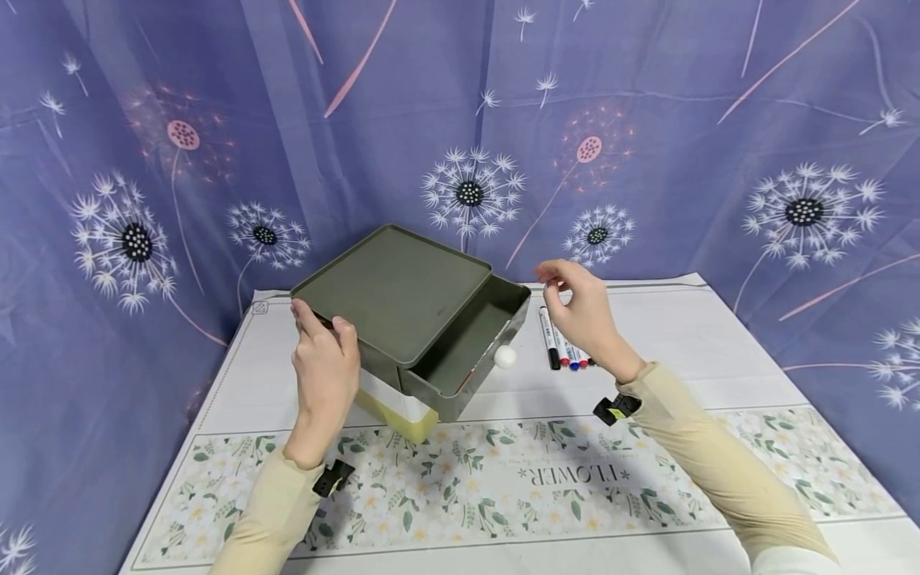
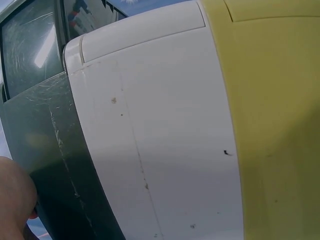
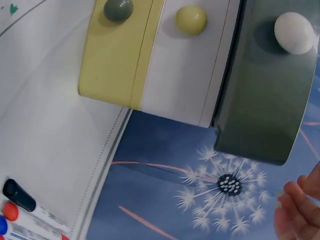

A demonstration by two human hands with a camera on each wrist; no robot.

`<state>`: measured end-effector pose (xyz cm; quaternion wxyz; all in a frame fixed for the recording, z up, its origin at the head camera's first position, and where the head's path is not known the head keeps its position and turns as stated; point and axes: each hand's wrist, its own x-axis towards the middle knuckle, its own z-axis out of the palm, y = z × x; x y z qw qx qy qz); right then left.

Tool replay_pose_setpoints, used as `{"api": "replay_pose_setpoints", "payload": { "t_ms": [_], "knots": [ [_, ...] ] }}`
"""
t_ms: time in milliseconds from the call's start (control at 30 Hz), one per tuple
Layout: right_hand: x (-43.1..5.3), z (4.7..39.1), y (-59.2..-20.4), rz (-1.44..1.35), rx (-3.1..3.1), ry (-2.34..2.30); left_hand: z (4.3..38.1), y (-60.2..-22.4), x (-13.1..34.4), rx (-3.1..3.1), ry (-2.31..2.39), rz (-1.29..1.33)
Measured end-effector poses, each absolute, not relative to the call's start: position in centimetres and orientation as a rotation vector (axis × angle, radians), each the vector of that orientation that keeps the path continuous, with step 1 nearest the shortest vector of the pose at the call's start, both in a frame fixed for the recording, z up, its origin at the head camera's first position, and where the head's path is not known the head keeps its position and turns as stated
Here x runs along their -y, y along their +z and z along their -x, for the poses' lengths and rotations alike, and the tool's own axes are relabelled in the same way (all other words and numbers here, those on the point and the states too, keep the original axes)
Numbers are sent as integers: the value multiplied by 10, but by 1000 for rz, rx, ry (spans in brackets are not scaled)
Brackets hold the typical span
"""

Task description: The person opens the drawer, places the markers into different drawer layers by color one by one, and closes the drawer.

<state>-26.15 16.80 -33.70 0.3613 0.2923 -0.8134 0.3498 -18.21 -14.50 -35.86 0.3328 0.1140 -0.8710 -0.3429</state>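
A drawer cabinet with a dark green top [image 1: 391,291] stands at the table's left-middle. Its green top drawer [image 1: 467,339] is pulled out and looks bare inside, with a white knob [image 1: 505,357] on the front. Below are a white drawer [image 3: 192,70] with a yellow knob [image 3: 191,20] and a yellow drawer [image 3: 112,65] with a green knob [image 3: 118,9]. My left hand [image 1: 323,363] rests against the cabinet's left side and upper edge. Past the open drawer's right corner, my right hand [image 1: 582,307] hovers with loosely bent fingers, holding nothing.
Several markers [image 1: 552,347] with black, red and blue caps lie beneath and beside my right hand on the white table [image 1: 683,335]. A floral printed band [image 1: 460,495] runs along the front. The purple dandelion curtain [image 1: 359,160] hangs close behind the cabinet.
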Motion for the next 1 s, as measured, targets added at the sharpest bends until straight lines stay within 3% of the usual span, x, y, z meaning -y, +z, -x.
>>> {"api": "replay_pose_setpoints", "payload": {
  "t_ms": [533, 1000],
  "knots": [
    [-194, 277, -340, -399, 2382, 1083, 183, -357, 146, 2269, -877, -283],
    [-208, 283, -346, -275, 2621, 1068, 182, -358, 145, 2277, -898, -293]
  ]
}}
